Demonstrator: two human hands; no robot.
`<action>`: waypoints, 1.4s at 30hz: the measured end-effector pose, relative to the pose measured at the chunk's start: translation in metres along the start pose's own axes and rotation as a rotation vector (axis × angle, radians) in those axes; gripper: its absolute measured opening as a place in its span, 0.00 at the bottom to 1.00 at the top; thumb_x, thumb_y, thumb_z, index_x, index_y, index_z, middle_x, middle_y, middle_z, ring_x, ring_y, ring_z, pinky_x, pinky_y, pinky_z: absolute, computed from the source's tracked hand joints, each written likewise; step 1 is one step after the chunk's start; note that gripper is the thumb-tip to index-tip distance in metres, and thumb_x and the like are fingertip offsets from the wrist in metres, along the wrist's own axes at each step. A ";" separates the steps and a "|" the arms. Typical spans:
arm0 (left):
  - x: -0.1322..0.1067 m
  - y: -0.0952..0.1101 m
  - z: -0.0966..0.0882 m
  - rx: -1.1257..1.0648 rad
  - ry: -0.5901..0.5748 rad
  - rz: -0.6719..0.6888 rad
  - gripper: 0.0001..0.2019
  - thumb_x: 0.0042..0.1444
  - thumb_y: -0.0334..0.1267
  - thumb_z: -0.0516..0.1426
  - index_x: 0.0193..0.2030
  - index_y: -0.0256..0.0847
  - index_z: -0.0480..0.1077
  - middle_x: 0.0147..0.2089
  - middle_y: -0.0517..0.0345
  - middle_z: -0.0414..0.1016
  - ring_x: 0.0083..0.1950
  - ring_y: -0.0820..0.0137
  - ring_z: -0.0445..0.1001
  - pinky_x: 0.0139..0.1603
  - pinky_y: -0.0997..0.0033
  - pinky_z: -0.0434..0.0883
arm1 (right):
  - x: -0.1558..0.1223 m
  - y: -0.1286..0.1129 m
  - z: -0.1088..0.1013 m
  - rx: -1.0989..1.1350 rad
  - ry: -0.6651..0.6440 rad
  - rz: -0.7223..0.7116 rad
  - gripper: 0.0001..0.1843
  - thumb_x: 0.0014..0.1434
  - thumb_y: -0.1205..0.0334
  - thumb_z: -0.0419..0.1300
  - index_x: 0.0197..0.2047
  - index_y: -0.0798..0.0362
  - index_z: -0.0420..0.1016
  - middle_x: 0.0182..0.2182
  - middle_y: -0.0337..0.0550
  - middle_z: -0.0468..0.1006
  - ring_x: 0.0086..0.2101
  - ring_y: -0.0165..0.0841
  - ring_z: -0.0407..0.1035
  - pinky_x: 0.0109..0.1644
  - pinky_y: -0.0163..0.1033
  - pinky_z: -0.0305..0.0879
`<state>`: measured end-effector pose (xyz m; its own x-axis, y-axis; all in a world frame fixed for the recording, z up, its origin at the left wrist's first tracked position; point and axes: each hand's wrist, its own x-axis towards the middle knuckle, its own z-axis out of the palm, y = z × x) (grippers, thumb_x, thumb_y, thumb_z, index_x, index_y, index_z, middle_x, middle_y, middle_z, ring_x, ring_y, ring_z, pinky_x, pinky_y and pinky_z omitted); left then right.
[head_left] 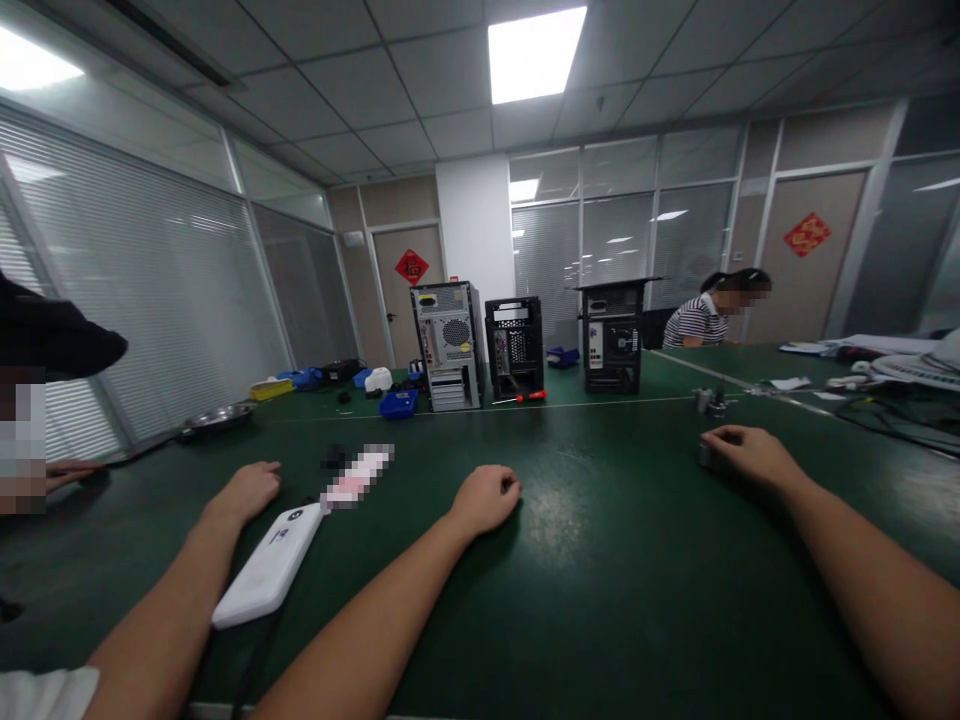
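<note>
My left hand [486, 497] rests on the green table [600, 560] near its middle, curled into a loose fist with nothing in it. My right hand [750, 452] lies farther right, its fingers curled over a small grey part [705, 456]. Left of my left forearm lies a white flat device [270, 565] with a dark cable. A neighbour's bare arm with a white sleeve stretches past it, and that hand [249, 490] is loosely closed.
Three computer cases [450, 345] [514, 345] [613, 335] stand at the back, with a red screwdriver [525, 397] and a blue tray [397, 403] near them. A metal bowl [217, 418] sits far left. Small metal parts [711, 400] and cables [885, 415] lie on the right. A person in a striped shirt [697, 320] sits beyond.
</note>
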<state>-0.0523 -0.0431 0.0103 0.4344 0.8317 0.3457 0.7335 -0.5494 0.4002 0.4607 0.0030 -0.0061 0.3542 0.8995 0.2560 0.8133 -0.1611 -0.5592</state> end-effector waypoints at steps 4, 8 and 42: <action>-0.002 0.000 0.004 0.058 -0.082 0.103 0.13 0.62 0.42 0.55 0.41 0.41 0.80 0.41 0.51 0.79 0.43 0.63 0.75 0.45 0.69 0.69 | 0.001 -0.001 0.000 0.037 -0.039 0.013 0.25 0.55 0.40 0.58 0.42 0.51 0.81 0.42 0.51 0.82 0.42 0.45 0.75 0.43 0.44 0.65; -0.002 0.003 0.001 0.044 -0.103 0.094 0.14 0.63 0.43 0.54 0.42 0.41 0.80 0.42 0.51 0.79 0.43 0.64 0.75 0.45 0.69 0.69 | -0.002 -0.007 0.000 -0.011 -0.027 0.048 0.25 0.55 0.39 0.59 0.40 0.52 0.80 0.39 0.52 0.82 0.39 0.44 0.74 0.40 0.44 0.65; -0.004 0.011 -0.003 -0.042 -0.135 0.142 0.14 0.65 0.42 0.54 0.48 0.40 0.79 0.46 0.52 0.79 0.45 0.65 0.74 0.46 0.70 0.68 | -0.070 -0.153 0.044 0.062 0.073 -0.757 0.27 0.64 0.55 0.58 0.64 0.48 0.70 0.54 0.49 0.74 0.50 0.43 0.73 0.57 0.49 0.69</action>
<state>-0.0475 -0.0532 0.0160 0.6004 0.7471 0.2853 0.6385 -0.6626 0.3914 0.2908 -0.0171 0.0265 -0.2588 0.7260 0.6372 0.8197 0.5140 -0.2527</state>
